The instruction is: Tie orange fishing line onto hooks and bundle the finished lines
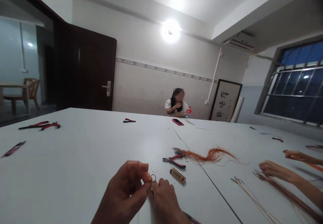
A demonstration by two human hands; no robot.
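My left hand (126, 190) is closed in a pinch, thumb against fingertips, on a small dark fishing hook (154, 176) whose curved bend stands up between my hands. Right beside it, my right hand (164, 197) has its fingers curled in and meets the left fingertips; what lies in its grip is hidden. A thin line (138, 215) hangs below the left hand. Beyond my hands lie red-and-black pliers (178, 162) and a small yellow-and-black striped case (178, 175). Behind them rests a bundle of hooks (178, 151) tied to long orange lines (210, 155).
More pliers lie on the white table (83, 156) at far left (50, 125) and back centre (129, 120). A co-worker's hands (276, 171) handle hooked lines (282, 187) at right. Another person (176, 104) sits opposite, near a phone (178, 121) and a bottle (188, 112).
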